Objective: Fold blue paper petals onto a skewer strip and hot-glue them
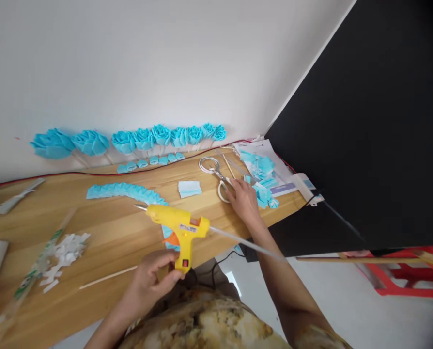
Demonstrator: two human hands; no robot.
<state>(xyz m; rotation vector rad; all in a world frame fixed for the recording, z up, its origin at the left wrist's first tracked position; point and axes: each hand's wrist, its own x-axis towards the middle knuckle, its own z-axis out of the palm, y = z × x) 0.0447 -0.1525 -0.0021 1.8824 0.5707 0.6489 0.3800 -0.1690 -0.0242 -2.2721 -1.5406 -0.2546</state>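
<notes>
My left hand grips a yellow hot glue gun by the lower end of its handle, above the table's front edge. The gun's nozzle points left, and a long clear glue stick sticks out of its back. My right hand is at a pair of scissors with white handles, thumb and fingers closed on the nearer handle loop. Behind the gun lies a curved, pleated strip of blue crepe paper, partly hidden. A small pale blue paper piece lies between the strip and the scissors.
Blue paper flowers on sticks lean along the wall, with small blue rolled pieces before them. Blue scraps lie on a printed sheet at right. White paper bits and a thin stick are at left. A red-black cord crosses the table.
</notes>
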